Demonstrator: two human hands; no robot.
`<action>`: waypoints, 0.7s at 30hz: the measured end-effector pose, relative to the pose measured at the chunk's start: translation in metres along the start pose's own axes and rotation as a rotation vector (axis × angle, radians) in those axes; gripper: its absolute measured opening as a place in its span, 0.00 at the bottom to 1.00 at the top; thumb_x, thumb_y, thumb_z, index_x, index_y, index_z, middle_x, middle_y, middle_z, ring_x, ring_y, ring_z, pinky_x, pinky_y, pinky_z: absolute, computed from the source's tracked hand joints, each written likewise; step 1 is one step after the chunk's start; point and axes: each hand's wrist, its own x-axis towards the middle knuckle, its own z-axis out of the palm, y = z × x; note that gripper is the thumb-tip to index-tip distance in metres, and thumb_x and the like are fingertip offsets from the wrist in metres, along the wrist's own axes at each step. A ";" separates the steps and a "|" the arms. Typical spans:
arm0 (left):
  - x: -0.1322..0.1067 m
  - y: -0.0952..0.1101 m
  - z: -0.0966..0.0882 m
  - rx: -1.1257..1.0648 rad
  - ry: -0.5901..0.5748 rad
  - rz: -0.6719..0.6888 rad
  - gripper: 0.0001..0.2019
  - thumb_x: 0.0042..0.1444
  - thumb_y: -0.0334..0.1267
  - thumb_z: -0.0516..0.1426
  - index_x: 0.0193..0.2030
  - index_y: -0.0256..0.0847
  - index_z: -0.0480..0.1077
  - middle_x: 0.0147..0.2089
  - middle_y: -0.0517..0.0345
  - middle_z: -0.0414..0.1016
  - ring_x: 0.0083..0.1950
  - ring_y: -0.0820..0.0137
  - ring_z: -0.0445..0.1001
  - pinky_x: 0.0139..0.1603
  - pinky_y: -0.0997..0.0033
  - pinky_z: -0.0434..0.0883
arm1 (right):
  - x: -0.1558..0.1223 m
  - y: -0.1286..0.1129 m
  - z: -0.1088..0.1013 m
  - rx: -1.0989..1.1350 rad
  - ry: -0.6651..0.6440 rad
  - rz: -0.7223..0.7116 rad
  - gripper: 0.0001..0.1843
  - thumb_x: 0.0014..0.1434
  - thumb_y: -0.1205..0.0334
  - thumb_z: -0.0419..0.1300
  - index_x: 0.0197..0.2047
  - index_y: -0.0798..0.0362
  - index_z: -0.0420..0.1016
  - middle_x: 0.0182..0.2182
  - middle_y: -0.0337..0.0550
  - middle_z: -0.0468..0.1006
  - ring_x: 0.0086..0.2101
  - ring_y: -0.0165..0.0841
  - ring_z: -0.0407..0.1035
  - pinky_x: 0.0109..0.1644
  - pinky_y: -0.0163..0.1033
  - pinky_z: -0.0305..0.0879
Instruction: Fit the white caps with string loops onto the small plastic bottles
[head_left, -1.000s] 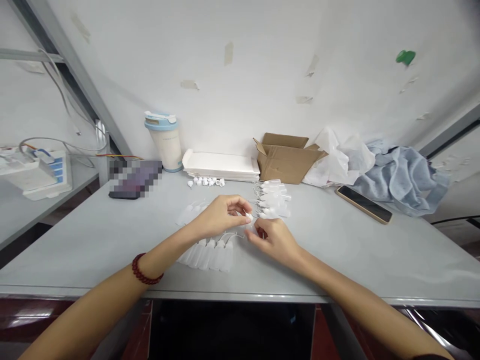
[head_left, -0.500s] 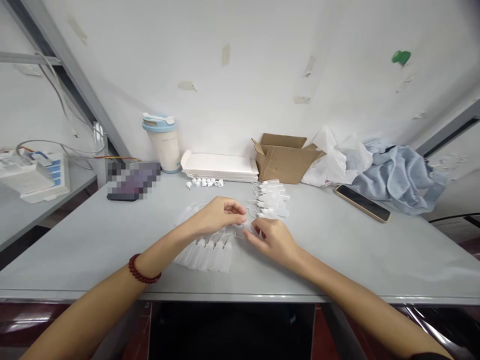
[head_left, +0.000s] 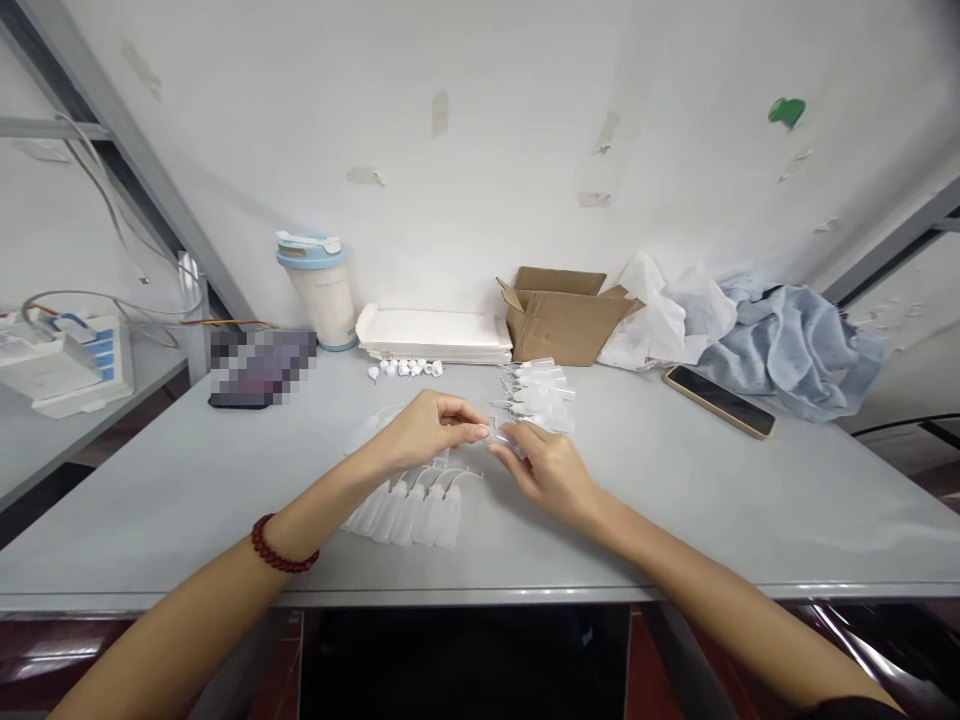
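My left hand and my right hand meet over the middle of the grey table. Both pinch a small clear plastic piece between their fingertips, probably a small bottle. Just below the left hand lies a row of small translucent squeeze bottles with thin tips. Behind the right hand sits a second heap of the same bottles. A cluster of small white caps lies further back.
Along the wall stand a lidded cup, a stack of white trays, an open cardboard box, a white plastic bag and blue cloth. A phone lies to the right, a dark blurred object to the left.
Both hands have shifted slightly up the table while staying pinched together on the small piece. The camera has turned a little to the right.
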 end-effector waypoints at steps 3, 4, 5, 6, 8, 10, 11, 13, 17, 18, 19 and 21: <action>-0.002 0.003 0.003 0.002 0.039 0.092 0.10 0.49 0.42 0.62 0.36 0.40 0.77 0.39 0.54 0.79 0.41 0.65 0.75 0.43 0.67 0.70 | 0.005 -0.003 -0.008 0.185 -0.028 0.073 0.18 0.66 0.54 0.46 0.38 0.58 0.71 0.24 0.43 0.72 0.24 0.29 0.63 0.30 0.34 0.57; -0.002 0.004 0.003 -0.003 0.047 0.117 0.09 0.49 0.41 0.62 0.36 0.40 0.77 0.40 0.54 0.79 0.43 0.65 0.75 0.43 0.67 0.70 | 0.006 -0.004 -0.012 0.259 -0.059 0.111 0.18 0.66 0.55 0.47 0.35 0.58 0.71 0.23 0.41 0.71 0.24 0.28 0.63 0.29 0.33 0.57; -0.002 0.005 0.004 -0.014 0.052 0.134 0.09 0.49 0.41 0.63 0.36 0.40 0.77 0.41 0.54 0.79 0.43 0.65 0.75 0.44 0.67 0.71 | 0.008 -0.006 -0.015 0.327 -0.089 0.146 0.18 0.66 0.55 0.47 0.32 0.57 0.71 0.23 0.40 0.71 0.24 0.27 0.63 0.29 0.32 0.57; -0.003 0.006 0.005 -0.030 0.056 0.138 0.09 0.48 0.41 0.63 0.36 0.40 0.77 0.40 0.54 0.79 0.43 0.64 0.75 0.44 0.67 0.71 | 0.010 -0.007 -0.018 0.383 -0.110 0.177 0.19 0.66 0.55 0.48 0.31 0.57 0.71 0.23 0.40 0.71 0.24 0.27 0.63 0.29 0.32 0.57; -0.003 0.008 0.005 -0.059 0.053 0.113 0.11 0.49 0.42 0.63 0.37 0.40 0.77 0.38 0.54 0.79 0.42 0.64 0.75 0.42 0.67 0.72 | 0.012 -0.008 -0.021 0.451 -0.124 0.210 0.19 0.65 0.54 0.48 0.32 0.57 0.71 0.23 0.39 0.72 0.24 0.26 0.63 0.29 0.31 0.58; -0.004 0.010 0.006 -0.061 0.037 0.075 0.12 0.52 0.45 0.61 0.37 0.40 0.78 0.36 0.54 0.79 0.39 0.65 0.75 0.38 0.69 0.73 | 0.012 -0.008 -0.022 0.445 -0.094 0.198 0.18 0.65 0.54 0.48 0.34 0.57 0.72 0.24 0.39 0.72 0.24 0.27 0.64 0.29 0.32 0.58; -0.004 0.011 0.006 -0.053 0.026 0.060 0.13 0.53 0.47 0.59 0.36 0.40 0.78 0.34 0.54 0.79 0.37 0.66 0.75 0.35 0.69 0.73 | 0.011 -0.007 -0.021 0.421 -0.068 0.179 0.18 0.65 0.54 0.48 0.35 0.57 0.72 0.24 0.40 0.73 0.25 0.27 0.64 0.29 0.32 0.59; -0.004 0.013 0.006 -0.031 0.003 0.037 0.15 0.55 0.49 0.57 0.32 0.39 0.77 0.32 0.54 0.78 0.33 0.67 0.74 0.31 0.71 0.72 | 0.010 -0.005 -0.019 0.362 -0.015 0.134 0.17 0.65 0.54 0.49 0.39 0.57 0.73 0.25 0.42 0.73 0.26 0.29 0.65 0.30 0.33 0.59; -0.006 0.013 0.006 0.026 -0.017 0.050 0.15 0.55 0.48 0.57 0.30 0.39 0.77 0.31 0.55 0.78 0.30 0.70 0.73 0.30 0.72 0.71 | 0.008 -0.002 -0.016 0.325 0.017 0.073 0.17 0.66 0.54 0.48 0.41 0.57 0.73 0.26 0.43 0.73 0.27 0.29 0.65 0.31 0.34 0.60; -0.006 0.013 0.006 0.039 -0.015 0.070 0.13 0.55 0.47 0.57 0.32 0.40 0.77 0.33 0.56 0.78 0.31 0.69 0.73 0.31 0.71 0.71 | 0.008 -0.002 -0.016 0.333 0.013 0.066 0.18 0.66 0.55 0.48 0.40 0.57 0.73 0.26 0.43 0.72 0.26 0.29 0.65 0.32 0.34 0.60; -0.007 0.013 0.006 0.050 -0.008 0.093 0.12 0.55 0.46 0.58 0.35 0.40 0.78 0.34 0.56 0.79 0.34 0.68 0.74 0.33 0.71 0.71 | 0.008 -0.002 -0.017 0.342 0.008 0.063 0.18 0.66 0.55 0.47 0.39 0.57 0.73 0.25 0.42 0.72 0.26 0.29 0.65 0.32 0.34 0.60; -0.007 0.011 0.006 0.067 0.012 0.133 0.12 0.54 0.44 0.58 0.39 0.42 0.78 0.38 0.56 0.79 0.39 0.66 0.75 0.37 0.70 0.71 | 0.009 -0.002 -0.018 0.365 -0.006 0.076 0.19 0.67 0.55 0.46 0.37 0.57 0.72 0.24 0.41 0.71 0.26 0.29 0.64 0.32 0.33 0.60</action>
